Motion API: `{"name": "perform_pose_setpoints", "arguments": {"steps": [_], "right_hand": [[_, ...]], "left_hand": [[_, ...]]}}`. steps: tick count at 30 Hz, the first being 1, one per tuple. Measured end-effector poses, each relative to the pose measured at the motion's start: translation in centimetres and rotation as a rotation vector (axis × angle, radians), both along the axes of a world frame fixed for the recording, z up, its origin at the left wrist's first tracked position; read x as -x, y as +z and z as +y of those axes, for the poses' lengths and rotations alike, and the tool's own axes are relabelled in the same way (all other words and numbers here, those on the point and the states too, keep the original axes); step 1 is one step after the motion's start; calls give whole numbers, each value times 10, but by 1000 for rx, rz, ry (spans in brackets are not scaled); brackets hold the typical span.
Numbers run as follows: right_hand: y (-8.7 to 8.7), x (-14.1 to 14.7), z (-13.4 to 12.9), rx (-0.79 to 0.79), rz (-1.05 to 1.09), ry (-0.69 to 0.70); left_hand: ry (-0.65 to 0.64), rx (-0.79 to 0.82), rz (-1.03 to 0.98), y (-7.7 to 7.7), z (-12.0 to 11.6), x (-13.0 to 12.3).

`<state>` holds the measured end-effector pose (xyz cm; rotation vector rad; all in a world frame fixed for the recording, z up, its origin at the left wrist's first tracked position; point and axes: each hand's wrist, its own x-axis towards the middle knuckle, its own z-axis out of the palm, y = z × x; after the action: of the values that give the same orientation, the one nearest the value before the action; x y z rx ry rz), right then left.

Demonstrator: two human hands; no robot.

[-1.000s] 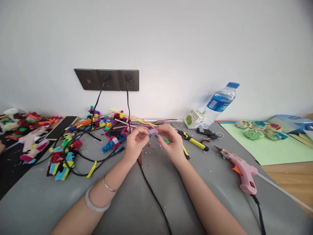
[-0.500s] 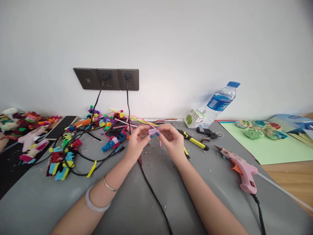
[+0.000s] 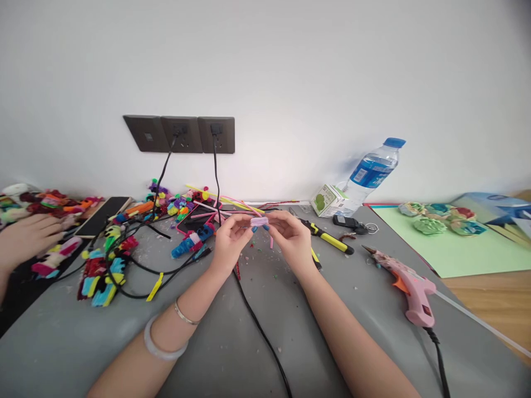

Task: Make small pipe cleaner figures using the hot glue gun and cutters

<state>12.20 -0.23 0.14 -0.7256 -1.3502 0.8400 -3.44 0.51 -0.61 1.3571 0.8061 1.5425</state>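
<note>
A small lilac bundle of folded pipe cleaner [image 3: 259, 221] is pinched at both ends, above the middle of the grey table. My left hand [image 3: 231, 240] grips its left end between thumb and fingers. The right end is between the thumb and fingers of my right hand [image 3: 291, 237]. Pink pipe cleaners [image 3: 240, 203] stretch behind the hands; whether any joins the bundle I cannot tell. Just right of my right hand lie yellow-and-black pliers [image 3: 332, 239]. A blue and pink pipe-cleaner figure [image 3: 193, 241] rests left of my left hand.
A pink glue gun [image 3: 417, 293] lies at right, its cord running off the front edge. Black cables [image 3: 257, 320] cross the table. A water bottle [image 3: 375, 171] leans by a small box [image 3: 327, 200]. At far left, another person's hand [image 3: 31, 237] is over colourful pipe-cleaner pieces [image 3: 53, 199].
The lilac bundle has turned slightly between my fingers and now shows more of its side. At far left, the other person's hand has come further into view over the colourful pieces.
</note>
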Motion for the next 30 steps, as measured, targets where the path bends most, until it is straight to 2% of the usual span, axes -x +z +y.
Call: {"name": "perform_pose_setpoints", "arguments": {"steps": [6,17,30], "right_hand": [[1,-1,0,-25,-61,-18],[3,0,-1,30,-78,-31],[3,-4,2,96,-48,-16]], "left_hand": [[57,-70,69,5,-4,1],[106,-256,229,2,-3,4],[26,-175,145,0,-3,4]]}}
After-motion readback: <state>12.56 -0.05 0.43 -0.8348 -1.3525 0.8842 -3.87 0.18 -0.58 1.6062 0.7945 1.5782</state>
